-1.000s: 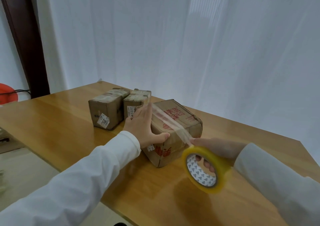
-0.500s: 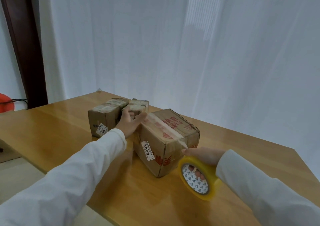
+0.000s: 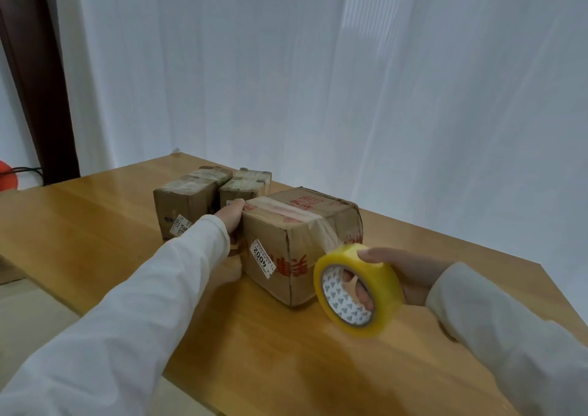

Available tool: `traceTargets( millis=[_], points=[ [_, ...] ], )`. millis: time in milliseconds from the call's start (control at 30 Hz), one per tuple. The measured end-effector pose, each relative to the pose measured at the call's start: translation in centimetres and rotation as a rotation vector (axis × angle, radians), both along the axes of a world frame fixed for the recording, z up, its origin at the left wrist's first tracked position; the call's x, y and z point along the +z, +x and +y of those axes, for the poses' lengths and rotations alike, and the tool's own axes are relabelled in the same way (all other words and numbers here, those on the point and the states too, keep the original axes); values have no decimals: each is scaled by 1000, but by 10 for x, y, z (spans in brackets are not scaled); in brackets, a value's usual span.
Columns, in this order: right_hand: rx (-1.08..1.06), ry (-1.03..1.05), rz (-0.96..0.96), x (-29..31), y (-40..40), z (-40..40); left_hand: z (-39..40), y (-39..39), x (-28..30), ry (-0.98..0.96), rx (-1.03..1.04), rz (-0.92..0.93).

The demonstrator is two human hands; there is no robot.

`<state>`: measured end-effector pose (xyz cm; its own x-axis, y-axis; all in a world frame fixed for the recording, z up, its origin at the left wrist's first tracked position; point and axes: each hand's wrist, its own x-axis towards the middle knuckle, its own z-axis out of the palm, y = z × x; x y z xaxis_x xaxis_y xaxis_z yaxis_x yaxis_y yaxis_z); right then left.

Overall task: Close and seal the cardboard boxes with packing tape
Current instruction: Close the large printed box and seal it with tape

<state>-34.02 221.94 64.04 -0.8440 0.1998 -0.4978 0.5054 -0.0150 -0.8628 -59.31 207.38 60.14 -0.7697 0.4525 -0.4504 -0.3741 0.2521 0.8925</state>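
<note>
A brown cardboard box (image 3: 280, 250) with red print and a white "4002" label sits mid-table. A strip of clear tape (image 3: 286, 213) runs across its top and down over the near right edge to a yellowish tape roll (image 3: 359, 291). My right hand (image 3: 397, 275) holds that roll, fingers through its core, just right of the box's front corner. My left hand (image 3: 230, 216) presses against the box's far left end, where the tape strip begins; its fingers are mostly hidden behind the box.
Two smaller taped cardboard boxes (image 3: 187, 202) (image 3: 245, 186) stand side by side behind the large one, close to my left hand. The wooden table (image 3: 95, 224) ends near at the left front. A white curtain hangs behind, and a red object (image 3: 6, 178) sits far left.
My left hand slid from the box's top down to its far left end. The tape strip now lies flat on the top, and the roll has come down past the near right edge.
</note>
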Motion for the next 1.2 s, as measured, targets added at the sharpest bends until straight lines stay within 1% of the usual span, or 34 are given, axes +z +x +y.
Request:
traceTargets(
  millis=[33,100,200,300,367,433,500,567,633,700,733,767,800,833,867,900,967,1067,1133,1200],
  points=[
    [38,-8,19,7,-1,-1,-1,-1,1,-10,-8,-18],
    [97,43,-15,19,-5,-8,-3,0,2,-24,-12,-43],
    [68,173,-105,30,-15,-24,-4,3,4,-45,-10,-64],
    [77,222,-100,37,-17,-32,-9,6,4,-65,-17,-45],
    [59,183,-12,44,-7,-28,-16,9,1,-83,-34,-58],
    [61,125,110,54,6,-24,-23,15,-5,-80,-51,-112],
    [30,194,256,65,12,-28,-31,28,-10,-39,-112,-223],
    [-51,310,376,74,10,-33,-37,40,-10,-78,-210,-223],
    [-130,415,425,80,1,-36,-38,38,-4,-288,-276,-96],
    [-186,435,389,85,-8,-39,-39,32,14,-551,-316,216],
    [-198,418,368,87,-12,-42,-37,32,28,-595,-292,415],
    [-199,399,351,90,-16,-43,-34,34,43,-554,-248,592],
    [-194,382,336,92,-19,-45,-30,40,58,-469,-216,713],
    [-182,373,320,94,-22,-45,-24,46,71,-394,-206,802],
    [-173,364,301,95,-25,-45,-18,55,81,-366,-222,834],
    [-168,356,283,96,-27,-45,-11,60,85,-365,-254,817],
    [-154,354,248,96,-30,-45,2,66,78,-415,-310,709],
    [-127,379,172,101,-35,-49,2,65,66,-345,-248,547],
    [-108,448,44,101,-36,-54,-12,62,64,-273,-191,449],
    [-25,521,-120,90,-33,-55,-20,57,61,-261,-175,442]
  ],
)
